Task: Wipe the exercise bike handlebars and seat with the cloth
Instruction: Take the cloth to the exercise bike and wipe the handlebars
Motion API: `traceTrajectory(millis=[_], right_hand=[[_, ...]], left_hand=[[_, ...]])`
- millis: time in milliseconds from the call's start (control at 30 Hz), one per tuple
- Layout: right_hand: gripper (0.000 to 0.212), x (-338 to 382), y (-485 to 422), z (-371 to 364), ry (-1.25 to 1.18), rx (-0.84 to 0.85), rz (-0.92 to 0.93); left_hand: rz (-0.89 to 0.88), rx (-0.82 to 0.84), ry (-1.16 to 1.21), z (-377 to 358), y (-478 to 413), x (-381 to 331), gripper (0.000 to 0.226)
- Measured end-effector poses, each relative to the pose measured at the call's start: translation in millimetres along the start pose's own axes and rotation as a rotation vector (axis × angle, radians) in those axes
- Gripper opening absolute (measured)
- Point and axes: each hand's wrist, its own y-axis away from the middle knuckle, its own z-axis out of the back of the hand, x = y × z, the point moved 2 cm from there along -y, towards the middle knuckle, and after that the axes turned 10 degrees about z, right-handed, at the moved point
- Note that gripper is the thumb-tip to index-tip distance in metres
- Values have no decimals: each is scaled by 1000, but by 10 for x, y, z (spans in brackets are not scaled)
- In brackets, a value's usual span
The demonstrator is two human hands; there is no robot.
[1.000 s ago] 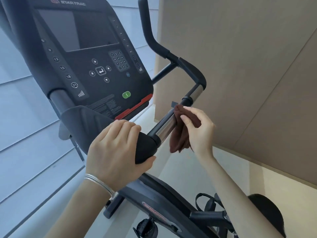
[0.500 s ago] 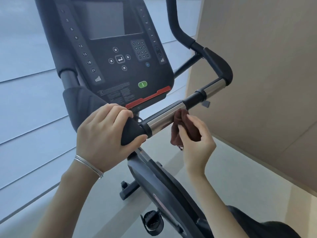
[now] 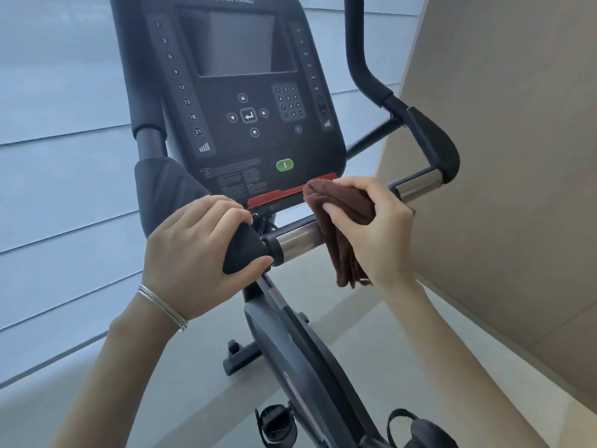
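Pale panelled wall (image 3: 64, 176) fills the space behind the bike, with a tan wall (image 3: 517, 156) close on my right and grey floor (image 3: 161, 376) below. My left hand (image 3: 197, 253) is wrapped tight round the black grip (image 3: 245, 250) at the near end of the handlebar, steadying it. My right hand (image 3: 368, 227) pinches the brown cloth (image 3: 342, 227), bunched between thumb and fingers, draped over the chrome bar (image 3: 297, 239) so that its loose tail hangs below the bar. The cloth's top edge sits just under the console's (image 3: 245, 92) red strip (image 3: 290, 192), and the green button (image 3: 285, 165) is near above that.

As I see it, the risk is in how little of the cloth is really working. Held in a wad like this, only a fold touches the chrome; a stroke along the bar could leave the underside and back untouched unless I close my palm round the tube. The hanging tail could snag on the collar beside the grip, or slip from my pinch and drop to the floor by the pedals (image 3: 277, 425). If my hand lifts too high, my knuckles or the cloth could brush the console and press a key. The far padded bend (image 3: 433, 143) and the upright horn (image 3: 358, 59) look not yet reached, and the seat is out of view, so much of the job seems left to do.
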Motion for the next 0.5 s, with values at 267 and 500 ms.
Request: traceTrajectory(millis=[267, 500], right_hand=[[40, -1, 143, -61, 19, 318, 107], [35, 114, 55, -56, -40, 357, -82]], left_hand=[[-89, 80, 41, 44, -33, 80, 51], [-241, 226, 95, 68, -271, 337, 50]])
